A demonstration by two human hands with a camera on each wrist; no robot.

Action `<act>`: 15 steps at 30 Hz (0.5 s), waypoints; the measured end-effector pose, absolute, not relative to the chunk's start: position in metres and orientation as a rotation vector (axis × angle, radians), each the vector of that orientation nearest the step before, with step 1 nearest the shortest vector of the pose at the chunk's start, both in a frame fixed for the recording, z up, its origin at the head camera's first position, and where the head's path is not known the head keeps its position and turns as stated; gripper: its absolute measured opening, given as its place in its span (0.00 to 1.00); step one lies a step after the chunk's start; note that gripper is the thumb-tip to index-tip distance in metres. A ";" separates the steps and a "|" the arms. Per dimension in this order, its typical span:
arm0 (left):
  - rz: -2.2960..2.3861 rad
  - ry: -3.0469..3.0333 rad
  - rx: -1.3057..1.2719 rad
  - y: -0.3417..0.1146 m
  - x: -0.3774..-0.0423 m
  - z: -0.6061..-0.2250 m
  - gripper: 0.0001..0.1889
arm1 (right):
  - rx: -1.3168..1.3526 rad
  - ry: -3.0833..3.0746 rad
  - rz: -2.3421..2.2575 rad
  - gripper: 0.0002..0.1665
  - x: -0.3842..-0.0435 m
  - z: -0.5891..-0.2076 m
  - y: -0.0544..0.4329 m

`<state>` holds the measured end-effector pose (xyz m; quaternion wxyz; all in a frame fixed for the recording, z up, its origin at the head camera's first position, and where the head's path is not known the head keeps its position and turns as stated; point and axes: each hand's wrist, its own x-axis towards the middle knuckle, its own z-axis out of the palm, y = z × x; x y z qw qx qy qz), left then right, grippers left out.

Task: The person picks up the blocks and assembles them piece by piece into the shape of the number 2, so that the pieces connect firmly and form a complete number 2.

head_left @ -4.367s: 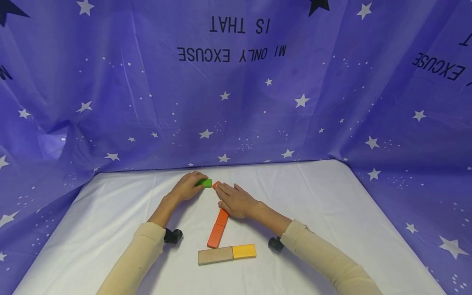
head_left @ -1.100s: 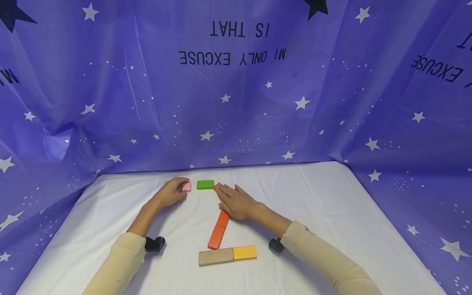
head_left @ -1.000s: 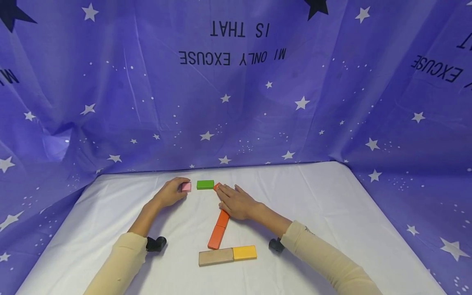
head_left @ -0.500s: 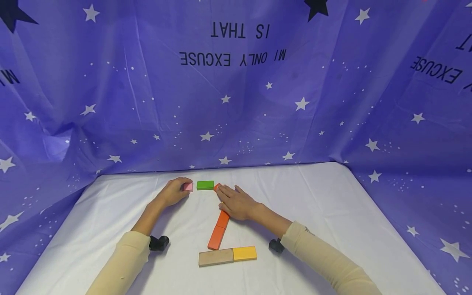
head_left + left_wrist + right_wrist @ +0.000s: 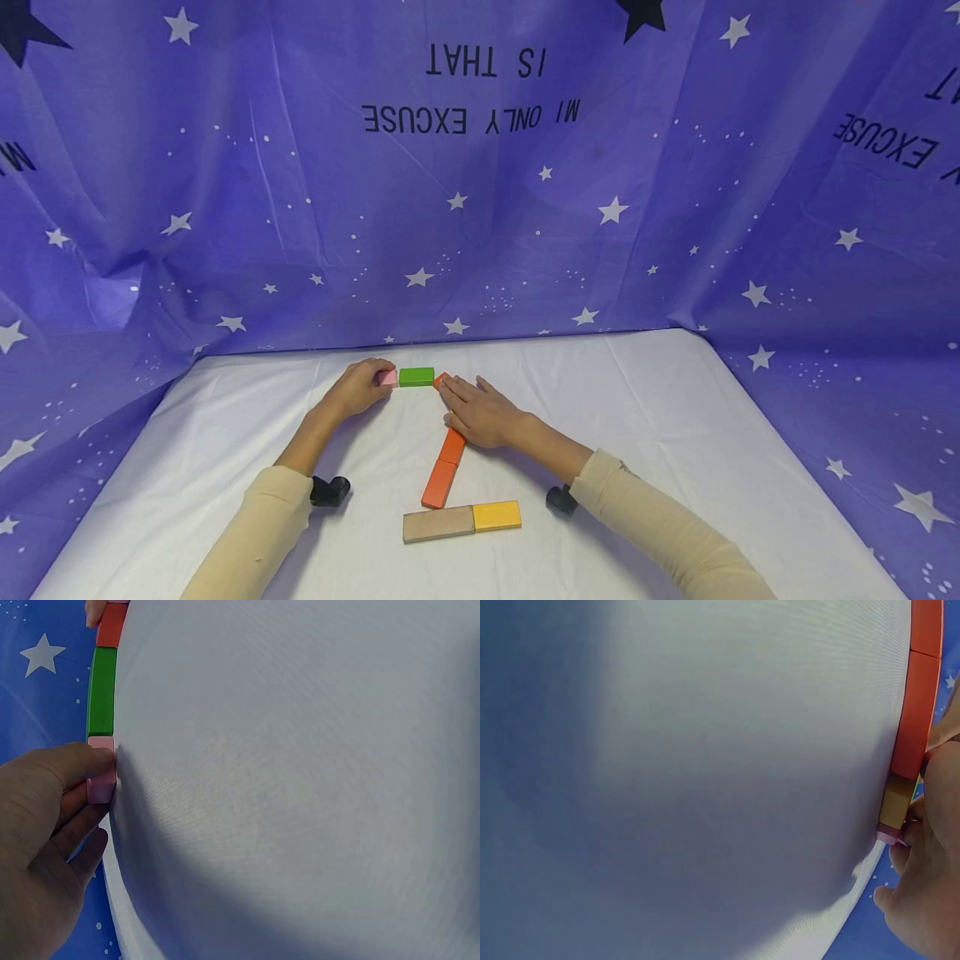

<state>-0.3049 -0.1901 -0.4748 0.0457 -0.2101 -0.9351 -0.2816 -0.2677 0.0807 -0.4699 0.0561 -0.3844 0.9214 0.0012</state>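
Observation:
My left hand pinches a small pink block between thumb and fingers at the far side of the table. That block sits at the left end of a green block, with hardly any gap. On the green block's other end is a small orange-red block, partly under my right fingertips. My right hand lies flat with extended fingers over the row's bend. Beside it, the right wrist view shows a yellow-brown block and another pink block, mostly hidden from the head view.
Two orange blocks run end to end toward the near side. Across their lower end lie a tan wooden block and a yellow block. A white cloth covers the table; a purple starry curtain hangs behind.
Earlier my left hand let go of the green block beside the orange-red one. It then brought in the pink block and slid it right, up against the green block. My right hand stayed put.

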 end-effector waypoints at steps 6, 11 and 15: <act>-0.855 -2.857 -0.630 -0.189 -0.304 -0.475 0.17 | -1.157 2.795 0.013 0.36 -0.269 -0.471 0.080; -0.866 -2.868 -0.618 -0.188 -0.304 -0.475 0.18 | -1.135 2.779 -0.002 0.37 -0.269 -0.472 0.081; -0.888 -2.884 -0.600 -0.188 -0.303 -0.474 0.24 | -1.127 2.774 -0.020 0.36 -0.270 -0.473 0.081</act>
